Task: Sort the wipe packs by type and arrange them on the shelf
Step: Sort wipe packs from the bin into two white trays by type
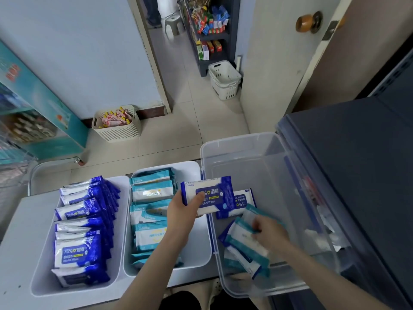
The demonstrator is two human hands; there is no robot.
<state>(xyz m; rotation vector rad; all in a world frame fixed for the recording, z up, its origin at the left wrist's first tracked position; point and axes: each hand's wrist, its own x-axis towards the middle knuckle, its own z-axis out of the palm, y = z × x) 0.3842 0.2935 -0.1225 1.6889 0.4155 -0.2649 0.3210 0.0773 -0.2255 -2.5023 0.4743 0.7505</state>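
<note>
- We've got the left hand point(184, 208) up over the left rim of the clear bin point(237, 142). Its grip pinches a blue alcohol pack point(212, 195), thumb across the label and fingers underneath.
- Down inside the clear bin, the right hand point(269, 232) has its grip curled onto a teal pack point(242, 239) on top of a small loose pile. It's blurred, so we cannot say how firm that hold is.
- Just left of the clear bin sits the teal tray point(201, 249), and one further left the blue tray point(42, 278). Both are on the counter point(15, 238) and both are well filled.
- Our read is that sorting is far along, with only a few packs lying in the bin.
- To do this well, we carry the blue one right across the teal tray without dropping short. Then we slot it on edge into the row, label facing like its neighbours.
- The teal one has the short trip. We lift it clear of the bin wall, then lay it in the bare part of its tray nearest the clear bin.
- The film looks slippery, so we'd hold each pack by the body, not the seam.
</note>
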